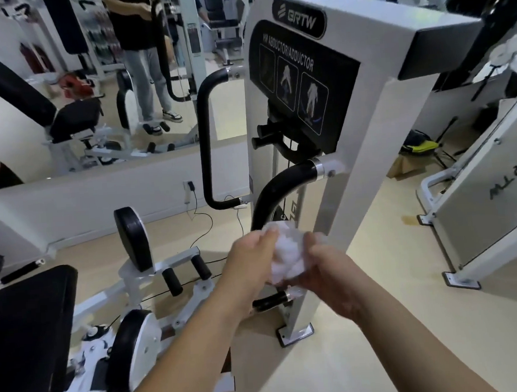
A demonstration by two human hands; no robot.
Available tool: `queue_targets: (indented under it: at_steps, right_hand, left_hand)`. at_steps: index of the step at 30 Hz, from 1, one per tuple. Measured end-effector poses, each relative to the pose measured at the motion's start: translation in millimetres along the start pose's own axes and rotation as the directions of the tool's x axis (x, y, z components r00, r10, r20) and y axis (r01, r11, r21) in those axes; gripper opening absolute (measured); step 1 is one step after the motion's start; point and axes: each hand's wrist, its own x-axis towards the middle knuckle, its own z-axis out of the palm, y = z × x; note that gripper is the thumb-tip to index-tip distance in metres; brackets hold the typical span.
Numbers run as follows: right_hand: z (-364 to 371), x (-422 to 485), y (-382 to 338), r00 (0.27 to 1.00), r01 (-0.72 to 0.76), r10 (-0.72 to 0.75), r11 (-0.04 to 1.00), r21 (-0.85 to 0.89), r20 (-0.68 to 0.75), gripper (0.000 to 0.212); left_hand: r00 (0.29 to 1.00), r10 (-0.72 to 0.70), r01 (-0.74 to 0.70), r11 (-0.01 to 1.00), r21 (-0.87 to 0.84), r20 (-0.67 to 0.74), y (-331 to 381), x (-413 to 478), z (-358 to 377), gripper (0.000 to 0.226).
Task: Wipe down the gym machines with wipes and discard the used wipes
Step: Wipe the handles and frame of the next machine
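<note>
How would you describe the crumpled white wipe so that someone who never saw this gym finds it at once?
Find the tall white weight tower with the black HIP ABDUCTOR/ADDUCTOR panel. Before its lower part the left hand and right hand meet, gripping the crumpled white wipe between them. It is the only soft, wrinkled white thing there; the tower is smooth painted metal.

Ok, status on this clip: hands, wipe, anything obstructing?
Left hand and right hand both gripping bunched white wipe. Wipe before curved black handle, contact unclear. Nothing blocking.

Arms outstretched, left hand [251,259] and right hand [328,270] clutch a wipe [287,255].
</note>
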Motion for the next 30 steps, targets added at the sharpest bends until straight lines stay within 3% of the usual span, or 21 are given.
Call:
queue_targets:
  at_steps: [1, 3, 5, 8, 11, 12, 15, 19, 25, 30]
  right_hand:
    - [-3, 3, -7, 0.986, 0.036, -0.028, 0.998, 0.047, -0.164, 0.03]
    - [-10, 7, -21, 0.888, 0.139, -0.088, 0.987, 0.08, -0.452, 0.023]
    - [-4, 11, -34, 0.801, 0.233, -0.212, 0.972, -0.034, -0.56, 0.018]
    - [37, 15, -39, 0.773, 0.352, -0.427, 0.904, -0.243, -0.468, 0.019]
    - [81, 30, -30, 0.874, 0.338, -0.395, 0.912, -0.231, -0.283, 0.041]
    - [89, 37, -26, 0.877, 0.352, -0.399, 0.912, -0.209, -0.268, 0.05]
    - [99, 48, -21, 0.825, 0.401, -0.453, 0.89, -0.217, -0.337, 0.042]
    - [92, 63, 7, 0.787, 0.283, -0.484, 0.835, -0.472, -0.383, 0.031]
    - [96, 83, 75, 0.843, 0.148, -0.375, 0.851, -0.504, -0.386, 0.039]
    - [78, 122, 166, 0.941, 0.057, -0.221, 0.851, -0.522, -0.257, 0.039]
  left_hand:
    - [0.999, -0.02, 0.017, 0.999, -0.049, -0.051, 2, 1, -1, 0.031]
    - [0.991, -0.051, 0.035, 0.992, -0.124, -0.126, 0, 7, -8, 0.026]
    - [0.987, -0.066, 0.051, 0.993, -0.106, -0.143, -7, 14, -14, 0.02]
    - [0.993, -0.086, 0.079, 0.994, -0.074, -0.087, -14, 25, -18, 0.016]
    - [0.997, -0.072, 0.071, 0.997, -0.02, -0.012, -20, 38, -30, 0.017]
    - [0.997, -0.071, 0.071, 0.997, -0.005, 0.006, -22, 44, -36, 0.017]
    - [0.996, -0.073, 0.071, 0.997, 0.033, 0.052, -33, 60, -60, 0.016]
    - [0.981, -0.106, 0.094, 0.992, 0.078, 0.164, -48, 82, -81, 0.016]
    - [0.955, -0.095, 0.042, 0.981, 0.189, 0.28, -75, 100, -85, 0.02]
    - [0.952, -0.156, 0.062, 0.941, 0.333, 0.263, -129, 113, -81, 0.016]
